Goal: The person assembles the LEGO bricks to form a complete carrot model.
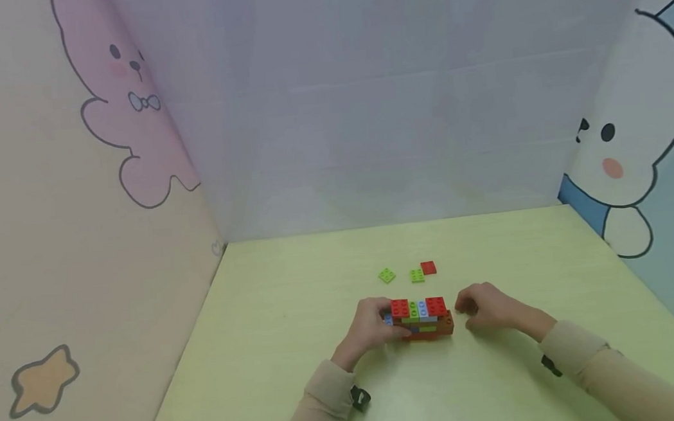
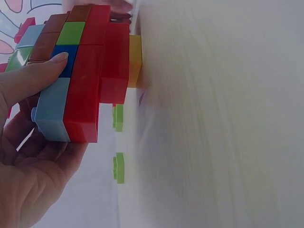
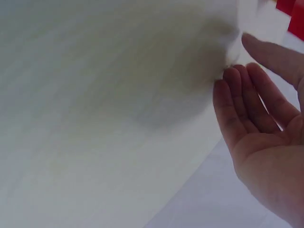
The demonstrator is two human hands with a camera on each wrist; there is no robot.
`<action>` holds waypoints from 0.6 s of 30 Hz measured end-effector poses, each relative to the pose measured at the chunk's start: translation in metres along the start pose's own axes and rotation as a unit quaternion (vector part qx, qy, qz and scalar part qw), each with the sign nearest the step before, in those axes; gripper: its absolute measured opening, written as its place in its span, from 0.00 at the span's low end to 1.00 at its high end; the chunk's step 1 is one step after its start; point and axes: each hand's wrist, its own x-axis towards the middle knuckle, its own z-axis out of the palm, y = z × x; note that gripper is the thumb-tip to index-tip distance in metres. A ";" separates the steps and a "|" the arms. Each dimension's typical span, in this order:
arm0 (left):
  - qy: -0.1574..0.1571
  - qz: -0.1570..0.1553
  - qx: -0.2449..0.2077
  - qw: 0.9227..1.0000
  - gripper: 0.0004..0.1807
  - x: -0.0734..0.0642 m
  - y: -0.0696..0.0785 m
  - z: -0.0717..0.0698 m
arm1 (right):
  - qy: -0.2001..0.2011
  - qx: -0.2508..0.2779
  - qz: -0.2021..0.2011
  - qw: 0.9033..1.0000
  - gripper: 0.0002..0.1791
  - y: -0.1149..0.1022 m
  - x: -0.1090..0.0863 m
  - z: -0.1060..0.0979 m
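Observation:
My left hand [image 1: 372,327] grips the left end of a toy brick build [image 1: 431,327], its thumb lying across a dark blue brick [image 2: 69,59] on the near side. The build is stacked from red, brown, green and light blue bricks, with red plates [image 1: 436,306] at both ends of its top. Under it, in the left wrist view, a yellow brick [image 2: 135,61] meets the table. Just off the build's right end is my right hand [image 1: 490,307], fingers loosely bent and holding nothing. The fingers curled behind the build are partly hidden.
Beyond the build lie two flat green bricks, one on the left [image 1: 387,276] and one [image 1: 417,276] beside a flat red brick [image 1: 429,268]. The pale yellow table [image 1: 295,277] ends at a plain back wall [image 1: 388,104]. Printed side panels flank it.

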 end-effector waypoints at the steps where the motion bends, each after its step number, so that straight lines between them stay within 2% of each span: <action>1: 0.000 -0.002 0.001 1.000 0.21 0.000 0.001 0.000 | 0.012 -0.008 -0.002 1.000 0.11 0.004 0.002 -0.002; 4: 0.002 -0.005 0.005 1.000 0.21 0.000 0.002 0.000 | 0.053 -0.029 0.000 0.998 0.09 0.012 0.011 -0.005; 7: 0.003 -0.010 0.012 1.000 0.21 0.000 0.002 0.000 | 0.082 -0.035 -0.001 0.996 0.12 0.016 0.022 -0.004; 12: 0.005 -0.015 0.012 1.000 0.21 0.000 0.002 0.000 | 0.097 -0.024 0.023 0.995 0.22 0.018 0.041 -0.001; 18: -0.003 -0.014 0.004 1.000 0.21 0.001 0.004 0.001 | 0.101 -0.036 0.036 0.994 0.26 0.023 0.061 0.000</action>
